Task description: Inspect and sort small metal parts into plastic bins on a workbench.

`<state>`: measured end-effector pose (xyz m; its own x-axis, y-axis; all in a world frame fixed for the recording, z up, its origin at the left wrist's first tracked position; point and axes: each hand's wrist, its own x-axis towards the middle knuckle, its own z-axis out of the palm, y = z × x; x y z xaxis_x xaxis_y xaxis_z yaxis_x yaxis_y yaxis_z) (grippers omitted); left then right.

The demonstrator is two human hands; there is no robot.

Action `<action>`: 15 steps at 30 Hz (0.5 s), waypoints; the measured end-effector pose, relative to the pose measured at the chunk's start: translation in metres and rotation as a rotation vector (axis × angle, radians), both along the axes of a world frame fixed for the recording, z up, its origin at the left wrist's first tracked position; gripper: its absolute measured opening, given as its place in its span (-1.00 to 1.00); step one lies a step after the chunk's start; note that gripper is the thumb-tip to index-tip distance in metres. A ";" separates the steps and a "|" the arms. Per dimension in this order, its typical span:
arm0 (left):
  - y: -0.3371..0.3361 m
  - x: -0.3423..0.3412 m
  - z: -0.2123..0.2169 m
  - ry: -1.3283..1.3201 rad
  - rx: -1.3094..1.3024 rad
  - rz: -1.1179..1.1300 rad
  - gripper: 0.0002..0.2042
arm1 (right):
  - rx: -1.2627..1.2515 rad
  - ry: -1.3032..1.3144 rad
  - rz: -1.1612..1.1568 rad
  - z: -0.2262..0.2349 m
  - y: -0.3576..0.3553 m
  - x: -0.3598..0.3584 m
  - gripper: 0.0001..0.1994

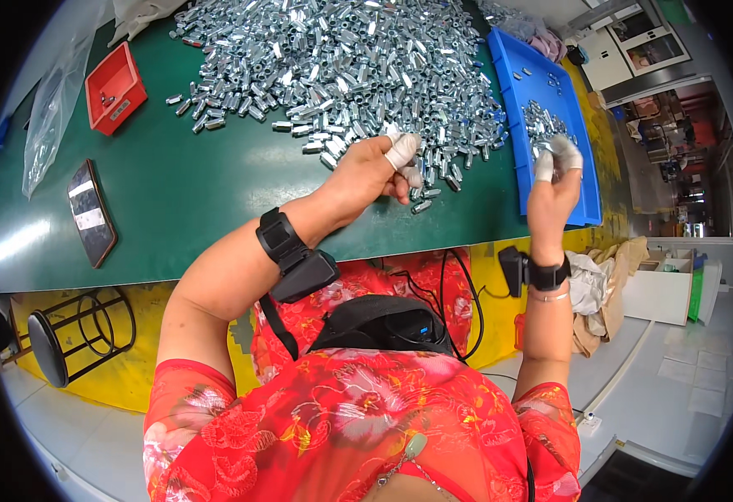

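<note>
A large heap of shiny hexagonal metal fittings point(341, 58) is spread over the green table point(241, 192). My left hand point(375, 171), with white finger covers on thumb and fingertips, is at the heap's near edge. Its fingers are curled together; whatever they hold is hidden. My right hand point(554, 192), also in white finger covers, is over the long blue tray point(513, 109) at the table's right end. Its thumb and fingers are bent inward beside a small pile of fittings point(542, 120) in the tray, and I cannot make out what is between them.
At the left stand a red bin point(117, 92) with a few small parts inside and a phone point(92, 213) lying flat. Clear plastic sheeting point(53, 117) hangs along the left edge. Below the table are a black stool point(53, 347) and cables point(458, 293); brown sacking point(613, 284) lies at right.
</note>
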<state>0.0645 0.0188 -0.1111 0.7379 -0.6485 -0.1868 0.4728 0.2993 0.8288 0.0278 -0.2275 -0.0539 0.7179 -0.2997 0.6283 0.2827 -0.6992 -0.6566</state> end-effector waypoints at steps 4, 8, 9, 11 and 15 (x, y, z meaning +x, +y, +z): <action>-0.002 -0.008 0.002 -0.008 -0.028 -0.008 -0.48 | -0.468 0.075 -0.108 -0.009 0.000 -0.003 -0.73; -0.001 -0.006 -0.003 -0.043 -0.036 0.020 -0.46 | -0.389 0.533 0.133 -0.031 0.035 -0.005 -0.77; -0.001 -0.005 -0.002 -0.042 -0.034 0.018 -0.47 | -0.353 0.700 0.106 -0.035 0.039 -0.005 -0.79; -0.002 -0.005 -0.002 -0.035 -0.032 0.017 -0.47 | -0.319 0.723 0.124 -0.036 0.036 0.001 -0.79; -0.002 -0.010 0.000 -0.039 -0.024 0.012 -0.48 | -0.178 0.703 0.161 -0.035 0.037 0.001 -0.79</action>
<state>0.0549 0.0170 -0.1108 0.7521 -0.6435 -0.1424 0.4368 0.3249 0.8388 0.0288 -0.1909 -0.0892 0.9951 -0.0931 0.0338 -0.0542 -0.7975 -0.6009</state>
